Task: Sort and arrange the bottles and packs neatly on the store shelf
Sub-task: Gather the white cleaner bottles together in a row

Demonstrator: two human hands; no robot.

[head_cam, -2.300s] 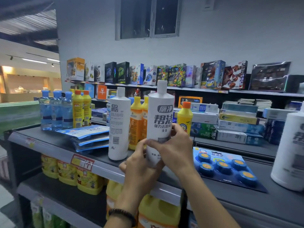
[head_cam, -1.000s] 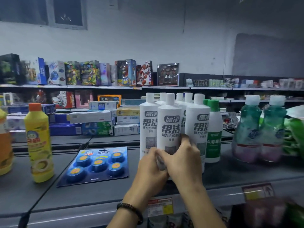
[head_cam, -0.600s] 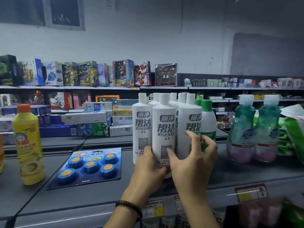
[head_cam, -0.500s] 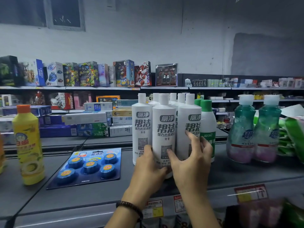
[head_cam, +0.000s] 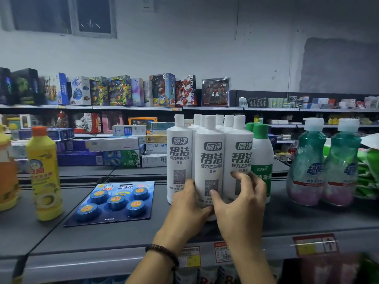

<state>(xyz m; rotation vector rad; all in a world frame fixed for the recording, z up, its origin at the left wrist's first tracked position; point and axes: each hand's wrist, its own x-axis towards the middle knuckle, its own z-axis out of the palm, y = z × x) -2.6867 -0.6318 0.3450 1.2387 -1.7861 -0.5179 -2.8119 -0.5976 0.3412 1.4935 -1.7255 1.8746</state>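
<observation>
A white cleaner bottle (head_cam: 211, 160) stands upright at the front of a cluster of several identical white bottles on the grey shelf (head_cam: 123, 236). My left hand (head_cam: 188, 208) is wrapped around its lower left side. My right hand (head_cam: 242, 206) rests its thumb on the same bottle's front. Its fingers are loosely curled and apart in front of the neighbouring white bottle (head_cam: 239, 158). Another white bottle (head_cam: 178, 156) stands just left of the held one. The bottles' bases are hidden behind my hands.
A green-capped white bottle (head_cam: 262, 156) touches the cluster's right side, then two green translucent bottles (head_cam: 307, 160) and green packs (head_cam: 369, 171). To the left lie a blue blister pack (head_cam: 117, 199), a yellow bottle (head_cam: 44, 173) and an orange bottle (head_cam: 6, 177). Boxed goods fill the far shelves.
The white bottle was carried right from beside the yellow bottles and set into the white cluster. My right hand's fingers have since lifted off the neighbouring bottle and curled.
</observation>
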